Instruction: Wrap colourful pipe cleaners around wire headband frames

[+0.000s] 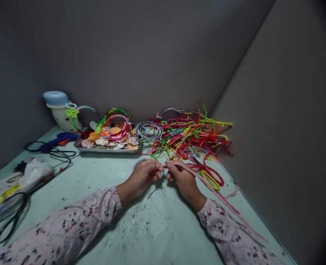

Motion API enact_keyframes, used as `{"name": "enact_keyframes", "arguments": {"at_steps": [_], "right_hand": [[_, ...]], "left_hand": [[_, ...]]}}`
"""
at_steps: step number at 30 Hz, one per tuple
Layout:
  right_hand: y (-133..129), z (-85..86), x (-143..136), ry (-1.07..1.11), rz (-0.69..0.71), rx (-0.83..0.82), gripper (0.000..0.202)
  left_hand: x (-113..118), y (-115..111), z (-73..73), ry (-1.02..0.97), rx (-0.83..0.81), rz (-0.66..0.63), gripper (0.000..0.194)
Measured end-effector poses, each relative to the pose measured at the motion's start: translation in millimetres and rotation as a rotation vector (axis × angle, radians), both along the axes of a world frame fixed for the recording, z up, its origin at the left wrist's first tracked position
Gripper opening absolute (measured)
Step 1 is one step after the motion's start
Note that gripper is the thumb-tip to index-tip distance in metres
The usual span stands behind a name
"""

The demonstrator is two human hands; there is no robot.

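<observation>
My left hand (144,176) and my right hand (182,179) meet at the middle of the pale green table (102,176). Both hands pinch a pink pipe cleaner (198,176), whose long end trails over my right hand toward the lower right. A thin dark strand (156,190) hangs below my fingertips, with a bit of blue near its top. Part of a purple curved piece (139,162) shows behind my left hand. What exactly lies between the fingertips is too small to tell.
A metal tray (107,150) of shells and bent pipe cleaners stands behind, beside coiled wire (149,131) and a colourful pipe cleaner heap (193,134). At left are a blue-lidded cup (66,116), a black cable (27,195) and a plastic bag (37,173).
</observation>
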State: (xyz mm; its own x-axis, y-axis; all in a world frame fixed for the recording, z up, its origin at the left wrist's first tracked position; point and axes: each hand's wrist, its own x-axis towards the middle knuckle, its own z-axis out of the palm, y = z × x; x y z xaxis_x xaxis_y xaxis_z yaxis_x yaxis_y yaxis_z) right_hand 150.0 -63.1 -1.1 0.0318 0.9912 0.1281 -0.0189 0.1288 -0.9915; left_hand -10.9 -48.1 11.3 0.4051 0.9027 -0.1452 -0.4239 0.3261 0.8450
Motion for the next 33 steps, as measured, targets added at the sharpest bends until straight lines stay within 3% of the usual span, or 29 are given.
{"name": "enact_keyframes", "arguments": {"at_steps": [9,16,25,33], "right_hand": [[0.6,-0.5,1.1,-0.003,0.083,-0.047,0.03],[4.5,-5.5,3.3,0.052,0.057,-0.047,0.033],[5.5,-8.5,3.7,0.065,0.053,-0.025,0.031],[10.2,-15.1,5.1,0.13,0.037,-0.039,0.029]], "left_hand": [[1.2,1.7,-3.8,0.061,-0.041,-0.144,0.024],[2.3,2.1,-5.9,0.143,-0.024,-0.252,0.024],[2.4,1.4,-7.4,0.158,0.009,-0.243,0.018],[3.6,-0.1,-3.8,0.119,-0.005,-0.129,0.018]]}}
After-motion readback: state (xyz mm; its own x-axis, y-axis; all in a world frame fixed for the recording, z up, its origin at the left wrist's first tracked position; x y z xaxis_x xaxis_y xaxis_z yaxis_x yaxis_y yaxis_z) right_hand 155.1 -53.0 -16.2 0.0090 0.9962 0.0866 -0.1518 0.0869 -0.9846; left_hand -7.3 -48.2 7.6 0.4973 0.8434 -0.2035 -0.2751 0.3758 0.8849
